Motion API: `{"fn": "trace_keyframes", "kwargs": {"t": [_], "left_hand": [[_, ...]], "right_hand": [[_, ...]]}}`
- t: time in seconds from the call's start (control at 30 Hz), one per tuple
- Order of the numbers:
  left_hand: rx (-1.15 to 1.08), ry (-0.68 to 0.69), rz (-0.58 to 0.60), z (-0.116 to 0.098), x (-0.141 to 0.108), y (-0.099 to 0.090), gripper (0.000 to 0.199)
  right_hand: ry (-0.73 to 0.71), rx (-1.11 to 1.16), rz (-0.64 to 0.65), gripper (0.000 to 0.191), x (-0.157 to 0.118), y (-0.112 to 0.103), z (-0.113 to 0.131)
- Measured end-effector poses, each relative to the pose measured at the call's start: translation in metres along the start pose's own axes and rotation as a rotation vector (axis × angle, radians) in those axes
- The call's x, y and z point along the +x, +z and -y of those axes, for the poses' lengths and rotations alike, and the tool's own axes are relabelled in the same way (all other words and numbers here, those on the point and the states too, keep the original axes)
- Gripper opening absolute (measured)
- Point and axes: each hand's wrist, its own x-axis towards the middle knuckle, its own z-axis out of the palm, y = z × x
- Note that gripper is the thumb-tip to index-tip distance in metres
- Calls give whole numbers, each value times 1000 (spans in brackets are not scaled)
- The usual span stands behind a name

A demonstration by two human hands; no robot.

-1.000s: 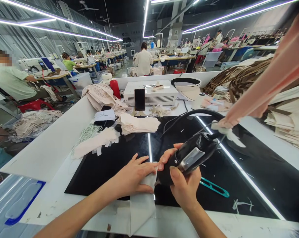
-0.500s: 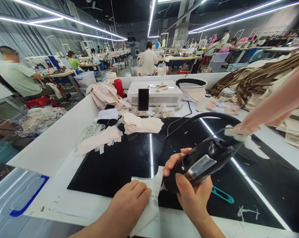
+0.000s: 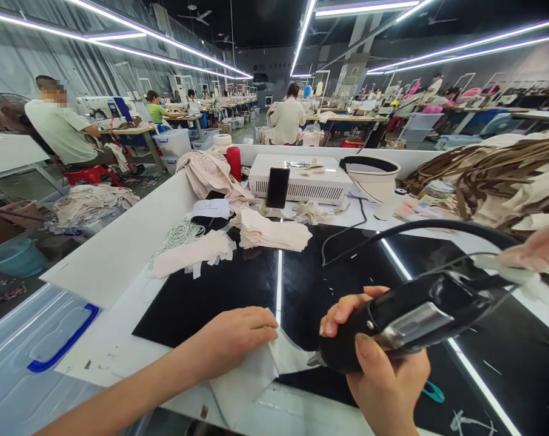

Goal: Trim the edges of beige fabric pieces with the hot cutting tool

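Observation:
My right hand (image 3: 379, 369) is wrapped round a black handheld power tool (image 3: 406, 321) with a silver plate on its side and a small metal tip. That tip points left and meets, or nearly meets, the right end of a white fabric piece (image 3: 249, 387). My left hand (image 3: 242, 336) has its fingers pressed together on the fabric's upper edge; its thumb is hidden. Part of the fabric hangs over the front table edge. At the right, another person's blurred hand (image 3: 540, 245) is by the tool's cable end, at a pale cloth wrap there.
A black glossy sheet (image 3: 202, 303) covers the table. Fabric stacks (image 3: 274, 230), green cord (image 3: 181, 236), a phone (image 3: 277, 188) and a white vented box (image 3: 302, 172) lie toward the back. A teal tool (image 3: 433, 392) lies right of my hand; the black cable (image 3: 420, 225) arches behind it.
My right hand and the power tool have moved right. My left hand has shifted slightly left and up, turning the fabric. The other person's hand has drawn right. The view has shifted too.

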Motion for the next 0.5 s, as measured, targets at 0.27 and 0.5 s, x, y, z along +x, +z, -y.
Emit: {"fn": "trace_keyframes", "kwargs": {"t": [0.27,0.5], "left_hand": [[106,-191,-45,-3,6,17,25],[100,-216,-27,-7,-1,26,24]], "right_hand": [[2,-18,-48,33,6,1,-4],[10,-35,-17,35,2,-7,-6]]}}
